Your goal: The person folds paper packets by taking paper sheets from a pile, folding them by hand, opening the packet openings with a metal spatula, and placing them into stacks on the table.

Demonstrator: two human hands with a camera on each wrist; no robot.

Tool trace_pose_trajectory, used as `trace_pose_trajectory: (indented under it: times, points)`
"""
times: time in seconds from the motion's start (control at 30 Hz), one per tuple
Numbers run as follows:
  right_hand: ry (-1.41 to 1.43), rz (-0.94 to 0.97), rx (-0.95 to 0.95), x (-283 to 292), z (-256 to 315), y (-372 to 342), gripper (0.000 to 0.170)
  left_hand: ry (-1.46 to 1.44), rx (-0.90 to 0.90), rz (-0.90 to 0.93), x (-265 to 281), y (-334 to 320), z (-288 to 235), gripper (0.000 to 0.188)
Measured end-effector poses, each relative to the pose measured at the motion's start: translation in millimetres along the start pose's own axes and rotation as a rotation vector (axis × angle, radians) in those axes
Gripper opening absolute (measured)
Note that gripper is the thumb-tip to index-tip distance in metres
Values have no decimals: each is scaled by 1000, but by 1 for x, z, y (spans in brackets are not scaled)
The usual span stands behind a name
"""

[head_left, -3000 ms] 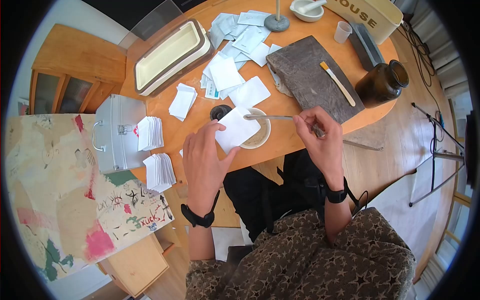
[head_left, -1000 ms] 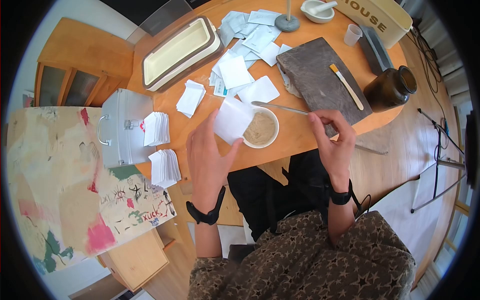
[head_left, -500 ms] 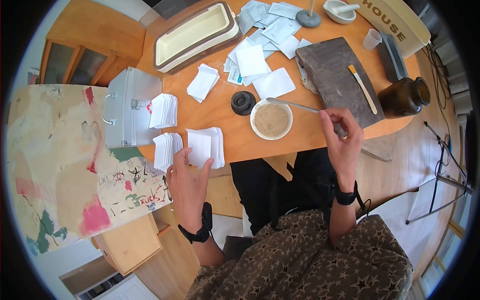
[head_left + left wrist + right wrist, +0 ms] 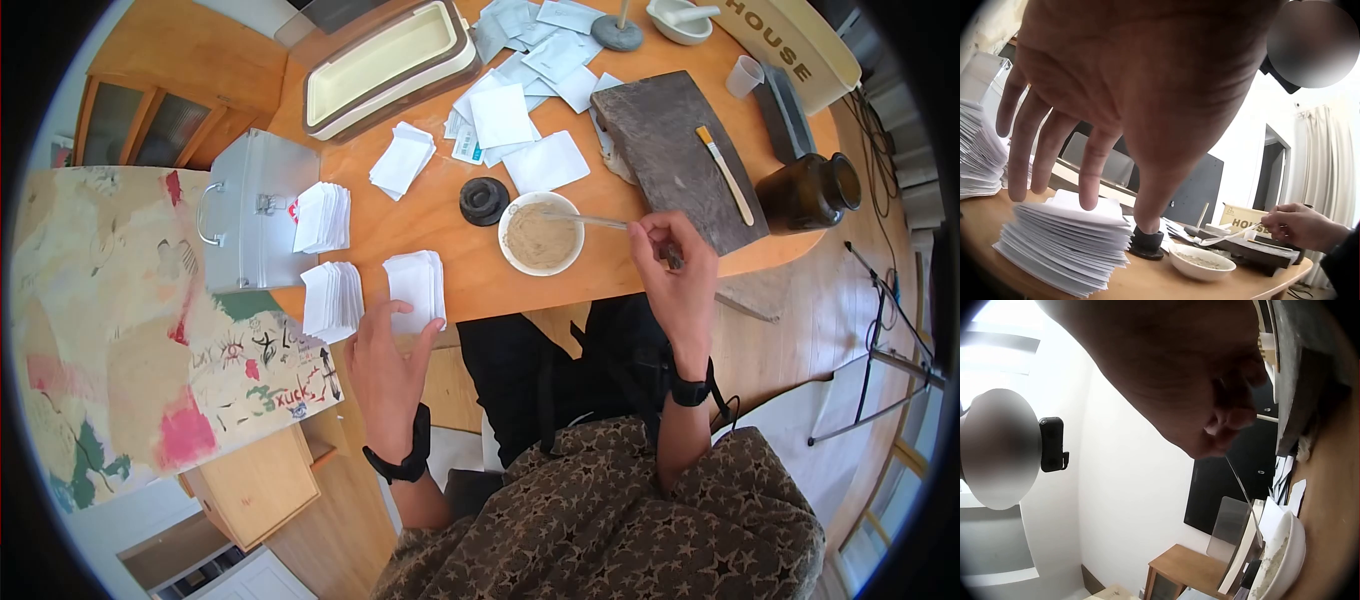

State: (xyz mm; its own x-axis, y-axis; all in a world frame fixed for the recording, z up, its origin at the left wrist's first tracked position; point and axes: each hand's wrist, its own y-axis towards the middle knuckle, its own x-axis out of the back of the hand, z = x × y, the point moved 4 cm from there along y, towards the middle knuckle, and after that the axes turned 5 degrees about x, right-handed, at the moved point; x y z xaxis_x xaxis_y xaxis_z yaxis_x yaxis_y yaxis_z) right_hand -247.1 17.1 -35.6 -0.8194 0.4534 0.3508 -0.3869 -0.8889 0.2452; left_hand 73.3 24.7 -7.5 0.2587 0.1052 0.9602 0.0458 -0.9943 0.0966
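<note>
My left hand (image 4: 392,352) is over a stack of small white paper packets (image 4: 414,290) near the table's front edge. Its fingers point down, spread and nearly straight, with fingertips right at the top packet in the left wrist view. My right hand (image 4: 676,262) pinches a slim metal scoop (image 4: 597,221) by its handle. The scoop's far end reaches over the rim into a white bowl (image 4: 508,258) of beige powder (image 4: 540,240). In the right wrist view, the scoop's shaft (image 4: 1244,492) slants down from the fingers toward the bowl. A black ring-shaped stand (image 4: 484,202) sits beside the bowl.
Two more packet stacks (image 4: 323,217) (image 4: 332,300) stand by a silver case (image 4: 258,215). Packets (image 4: 402,160) and pale blue sachets (image 4: 555,55) lie farther back. A dark slab (image 4: 670,160) with a brush (image 4: 727,178) and a brown jar (image 4: 808,193) stand right.
The left hand has brought the packet it held beside the bowl down to the stack at the front left and loosened its fingers. The scoop's tip has moved from the bowl's rim to the powder.
</note>
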Motion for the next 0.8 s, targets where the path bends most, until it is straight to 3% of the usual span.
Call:
trace_pose_trajectory:
  times: [0.13,0.2,0.3,0.8]
  points:
    - [6,23,-18,-2,-6,0,11,0,101,137,-4,-4,2,42]
    - [5,25,-22,-3,-9,0,12,4,-30,1,-1,-4,0,39]
    - [-19,38,-30,-5,-9,0,12,21,-47,-21,3,-3,-2,38]
    - [-29,55,-2,-7,-11,0,13,-41,-48,-8,14,9,-8,35]
